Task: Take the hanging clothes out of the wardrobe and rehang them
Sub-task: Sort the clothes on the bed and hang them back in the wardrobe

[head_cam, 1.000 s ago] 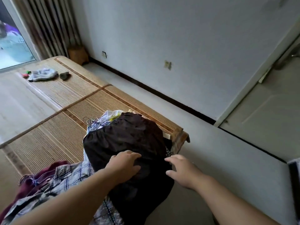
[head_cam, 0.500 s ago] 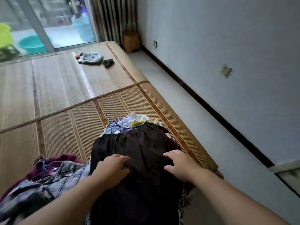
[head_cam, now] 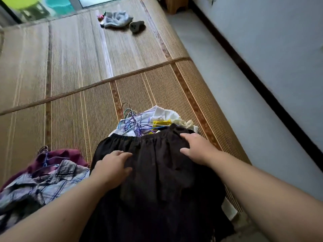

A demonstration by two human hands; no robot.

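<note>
The clothes appear to be out of the wardrobe already, and the wardrobe itself is not in view. They lie on the bed (head_cam: 70, 70), which is covered with a woven mat, and the black skirt (head_cam: 157, 180) is the piece in hand.

Left of the black skirt is a heap made of a maroon garment (head_cam: 70, 154) and a plaid shirt (head_cam: 52, 180), with thin wire hooks poking out, so these seem to be on hangers. The left hand (head_cam: 111, 169) rests palm-down on the left part of the black skirt, fingers loosely bent, with no cloth visibly gathered in it. Just beyond the skirt's elastic waistband a tangle of wire hangers (head_cam: 132, 122) lies on a white garment (head_cam: 157, 113) with a yellow patch. The right hand (head_cam: 195, 149) lies flat on the right end of the waistband, fingers nearly straight, pressing rather than gripping.

Judging from this, the taking-out is largely done and the rehanging is not. The black skirt shows no hanger in it, the hangers lie loose, and both heaps have yet to go back.

Far beyond the black skirt and to its left, a teal basin (head_cam: 57, 5) stands outside the glass; its contents cannot be made out. Far beyond the skirt, a grey cloth (head_cam: 116, 19) and a small dark object (head_cam: 137, 26) lie loose on the mat, in no container. Beyond and to the right, a wooden stool (head_cam: 176, 3) stands on the floor.
</note>
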